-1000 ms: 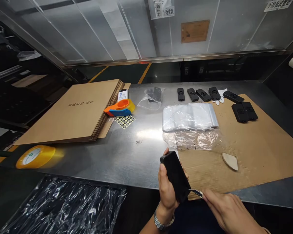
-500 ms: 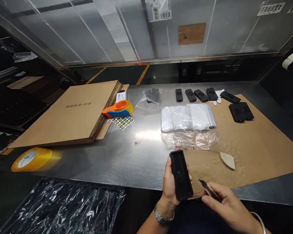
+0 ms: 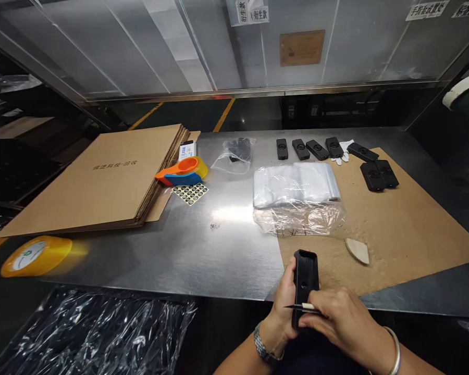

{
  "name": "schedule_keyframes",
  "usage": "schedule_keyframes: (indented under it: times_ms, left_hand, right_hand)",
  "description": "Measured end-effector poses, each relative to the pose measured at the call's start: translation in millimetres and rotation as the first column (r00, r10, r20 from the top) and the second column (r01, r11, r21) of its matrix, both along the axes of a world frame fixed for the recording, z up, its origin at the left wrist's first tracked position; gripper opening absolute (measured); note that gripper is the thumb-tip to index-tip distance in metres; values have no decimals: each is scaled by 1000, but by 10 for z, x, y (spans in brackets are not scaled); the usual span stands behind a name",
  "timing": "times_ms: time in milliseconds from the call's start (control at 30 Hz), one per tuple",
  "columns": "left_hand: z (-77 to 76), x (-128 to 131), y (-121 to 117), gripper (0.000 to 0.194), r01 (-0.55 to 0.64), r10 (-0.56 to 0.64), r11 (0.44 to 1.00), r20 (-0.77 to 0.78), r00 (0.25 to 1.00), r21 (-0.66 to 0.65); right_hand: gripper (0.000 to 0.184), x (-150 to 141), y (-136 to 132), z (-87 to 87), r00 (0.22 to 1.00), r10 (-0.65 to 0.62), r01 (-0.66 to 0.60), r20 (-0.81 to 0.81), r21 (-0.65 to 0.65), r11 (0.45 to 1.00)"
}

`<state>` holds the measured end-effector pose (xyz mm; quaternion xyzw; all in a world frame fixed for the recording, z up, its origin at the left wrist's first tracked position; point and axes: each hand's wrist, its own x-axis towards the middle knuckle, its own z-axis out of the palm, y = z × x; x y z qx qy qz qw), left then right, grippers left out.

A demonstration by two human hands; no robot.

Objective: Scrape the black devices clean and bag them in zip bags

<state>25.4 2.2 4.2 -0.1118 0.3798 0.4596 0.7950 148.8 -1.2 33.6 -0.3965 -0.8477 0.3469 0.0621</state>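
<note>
My left hand [image 3: 283,302] is wrapped round a long black plastic casing [image 3: 306,273], held upright at the near edge of the steel table [image 3: 203,245]. My right hand [image 3: 342,323] pinches a small thin blade [image 3: 301,307] and lays it across the casing's lower part. Both hands touch at the casing. A sheet of brown cardboard [image 3: 394,229] lies just beyond them, with a small pale offcut [image 3: 357,251] on it.
Several black casings [image 3: 324,150] lie in a row at the back beside a white glove [image 3: 343,151]. Clear bags [image 3: 295,185] lie mid-table. A stack of flat cartons [image 3: 97,179], a tape dispenser [image 3: 182,172], a sticker sheet [image 3: 190,192] and a yellow tape roll [image 3: 35,255] sit left.
My left hand turned the casing more upright and drew it closer. My right hand brought the blade from the casing's right side onto its lower front.
</note>
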Motion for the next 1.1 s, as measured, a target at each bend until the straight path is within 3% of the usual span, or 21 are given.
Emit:
schedule_keyframes:
  times_ms: [200,300,500,633,700,767,967,1100]
  left_hand:
    - [-24,19,-40,34,-4,4,1000,-2,1000,8]
    - [-3,21,-65,39,52,-52,999,13,999,-12]
    - [31,27,-95,35,60,-60,998,-10,998,12]
    - [34,39,-134,44,231,-229,973,-47,972,30]
    - [42,44,-161,55,351,-350,936,-100,932,-6]
    - [45,48,-188,67,426,-428,904,-128,895,-47]
    - [11,62,-243,76,485,-490,871,-72,869,-77]
    - [24,66,-261,73,490,-491,871,-40,870,-35]
  right_hand:
    - [41,3,3,17,999,-19,21,36,-55,998]
    - [44,12,9,10,997,-23,30,68,-109,994]
    - [44,30,6,-24,993,-106,113,44,-174,978]
    - [35,69,46,-26,973,-229,232,35,-159,960]
    - [58,109,85,-26,954,-301,297,8,-178,938]
    - [67,153,130,-22,946,-321,308,-36,-196,931]
    - [27,235,259,10,934,-317,277,-165,-228,934]
    - [32,257,321,1,918,-307,242,-251,-260,935]
